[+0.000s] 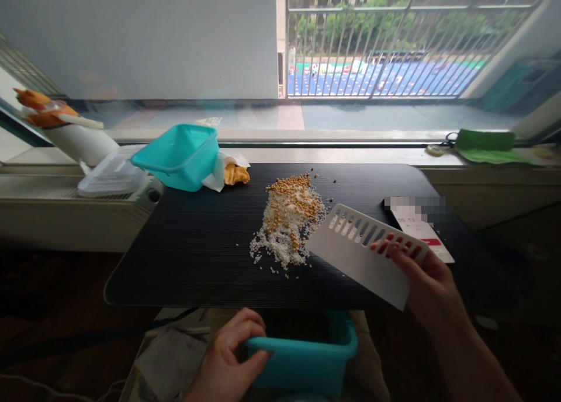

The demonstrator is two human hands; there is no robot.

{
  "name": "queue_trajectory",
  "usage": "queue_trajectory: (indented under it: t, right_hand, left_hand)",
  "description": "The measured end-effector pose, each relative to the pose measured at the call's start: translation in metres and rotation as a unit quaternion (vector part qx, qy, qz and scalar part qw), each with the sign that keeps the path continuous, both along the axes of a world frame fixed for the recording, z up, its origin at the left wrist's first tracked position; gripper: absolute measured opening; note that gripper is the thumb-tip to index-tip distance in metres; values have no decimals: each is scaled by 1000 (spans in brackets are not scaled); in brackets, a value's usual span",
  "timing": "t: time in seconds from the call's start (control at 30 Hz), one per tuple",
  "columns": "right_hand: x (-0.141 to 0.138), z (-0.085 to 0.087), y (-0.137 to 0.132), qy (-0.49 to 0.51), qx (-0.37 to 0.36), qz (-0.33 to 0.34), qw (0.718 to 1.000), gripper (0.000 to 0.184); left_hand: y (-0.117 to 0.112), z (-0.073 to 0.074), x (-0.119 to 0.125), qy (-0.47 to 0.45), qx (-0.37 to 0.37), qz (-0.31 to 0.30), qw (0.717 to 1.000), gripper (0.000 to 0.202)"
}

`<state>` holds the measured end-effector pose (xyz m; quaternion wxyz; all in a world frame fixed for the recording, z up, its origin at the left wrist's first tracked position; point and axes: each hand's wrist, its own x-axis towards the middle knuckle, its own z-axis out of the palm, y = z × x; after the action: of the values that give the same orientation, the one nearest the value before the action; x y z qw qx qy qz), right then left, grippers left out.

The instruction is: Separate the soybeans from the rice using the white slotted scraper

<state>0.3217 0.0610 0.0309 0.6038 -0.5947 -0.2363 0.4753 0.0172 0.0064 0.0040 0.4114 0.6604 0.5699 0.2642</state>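
My left hand [236,352] grips the rim of a teal plastic bin [302,361], held just below the table's front edge; its inside is dark. In my right hand [427,279] is a thin white plastic sheet with a row of slots [359,259], perhaps a divider or scraper. The sheet is tilted, its left corner at the right side of a mixed pile. That pile [291,215] holds white rice-like grains and round yellow beans, with the beans mostly at the far side. Some grains [274,270] lie scattered toward me.
A second teal bin [184,156] stands at the table's back left, beside crumpled yellow and white material [236,174]. A phone [418,227] lies at the right of the dark table [188,262]. On the sill are a green cloth [486,145] and a cat-shaped figure [65,121].
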Motion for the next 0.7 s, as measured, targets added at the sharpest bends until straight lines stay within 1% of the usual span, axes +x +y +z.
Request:
queue_trajectory:
  t: [0.07, 0.13, 0.27, 0.37, 0.5, 0.7]
  right_hand:
    - [-1, -5, 13, -13, 24, -5, 1000, 24]
    - [-3, -9, 23, -16, 31, 5, 999, 28]
    - [-10, -11, 33, 0, 32, 29, 999, 29]
    - [-11, -9, 32, 15, 17, 48, 999, 30]
    - [-5, -7, 26, 15, -12, 75, 997, 29]
    - [0, -8, 18, 0, -13, 77, 997, 28]
  left_hand:
    - [0, -1, 0, -2, 6, -1, 1000, 17]
    - [0, -1, 0, -3, 9, -4, 1000, 17]
    - [0, 0, 0, -6, 7, -6, 1000, 17]
    - [0, 0, 0, -6, 7, -5, 1000, 17]
    - [0, 0, 0, -4, 6, 1, 1000, 17]
    - [-1, 0, 0, -4, -6, 1, 1000, 16]
